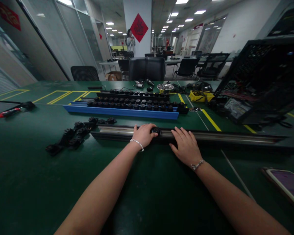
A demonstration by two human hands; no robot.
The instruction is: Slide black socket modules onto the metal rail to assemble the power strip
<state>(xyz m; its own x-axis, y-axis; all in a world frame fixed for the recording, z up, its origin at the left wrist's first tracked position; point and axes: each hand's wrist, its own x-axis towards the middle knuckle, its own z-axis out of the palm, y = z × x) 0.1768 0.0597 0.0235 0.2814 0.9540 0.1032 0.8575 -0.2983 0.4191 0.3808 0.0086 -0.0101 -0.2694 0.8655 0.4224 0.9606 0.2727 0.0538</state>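
Observation:
A long dark metal channel (225,136) with a shiny inner groove lies across the green table in front of me. My left hand (144,134) grips a small black part (156,131) set at the channel, thumb on its near side and fingers over the far side. My right hand (186,145) rests on the channel just to the right, fingers stretched out and holding nothing. To the left, several loose black parts (74,135) lie in a heap near the channel's left end. The underside of the held part is hidden.
Beyond the channel, a blue rail (122,111) lies before rows of black parts (137,103). A metal bowl (165,87), a yellow box (201,96) and an open computer case (254,78) stand farther back. A phone (287,184) lies at right; a person (130,42) stands far off.

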